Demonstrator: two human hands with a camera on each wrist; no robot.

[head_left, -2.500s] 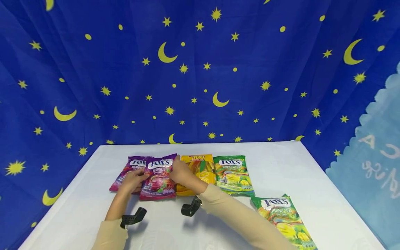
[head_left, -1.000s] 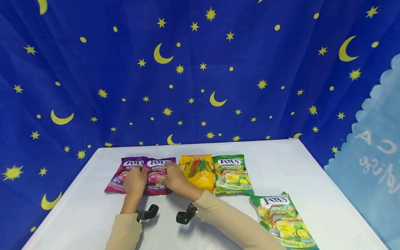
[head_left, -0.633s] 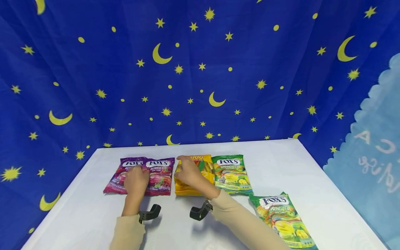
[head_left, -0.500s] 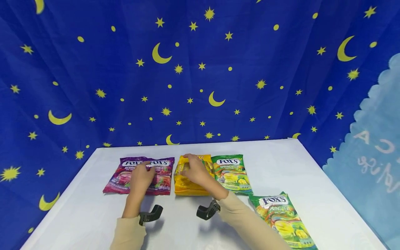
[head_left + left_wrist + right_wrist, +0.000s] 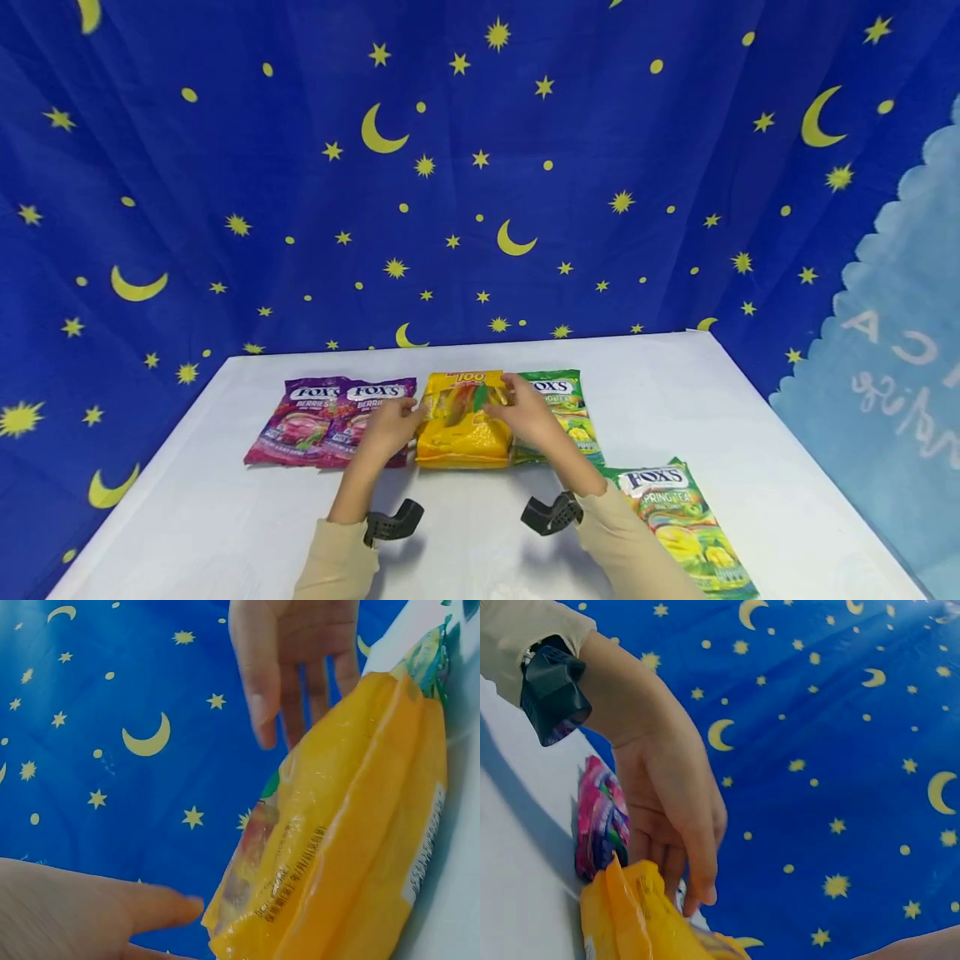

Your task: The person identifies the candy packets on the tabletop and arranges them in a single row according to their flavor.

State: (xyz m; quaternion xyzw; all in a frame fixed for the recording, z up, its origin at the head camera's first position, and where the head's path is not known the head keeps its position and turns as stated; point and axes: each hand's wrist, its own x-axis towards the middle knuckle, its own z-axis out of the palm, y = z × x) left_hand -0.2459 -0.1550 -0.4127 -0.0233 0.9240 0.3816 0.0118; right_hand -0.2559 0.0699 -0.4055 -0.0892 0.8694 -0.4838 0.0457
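A yellow candy bag (image 5: pixel 463 429) lies face up in the middle of the row, marked 100 with a mango picture. My left hand (image 5: pixel 387 431) is at its left edge, over part of a purple berries candy bag (image 5: pixel 350 442). In the left wrist view the thumb (image 5: pixel 176 909) points at the yellow bag's corner. My right hand (image 5: pixel 534 414) is at the opposite edge, overlapping a green spring tea candy bag (image 5: pixel 572 412), thumb spread from the fingers. In the right wrist view the left fingers reach down beside the yellow bag (image 5: pixel 630 915), neither hand gripping it.
Another purple berries bag (image 5: pixel 288 429) lies at the far left, partly under its twin. A second green spring tea bag (image 5: pixel 678 525) lies nearer on the right, by the right sleeve. The white table (image 5: pixel 187 517) ends at a blue star-patterned curtain (image 5: pixel 315 208).
Both hands held the nearer purple bag earlier; it now lies overlapping the other. My right hand has passed across the yellow bag to its right edge, and my left hand has followed to its left edge.
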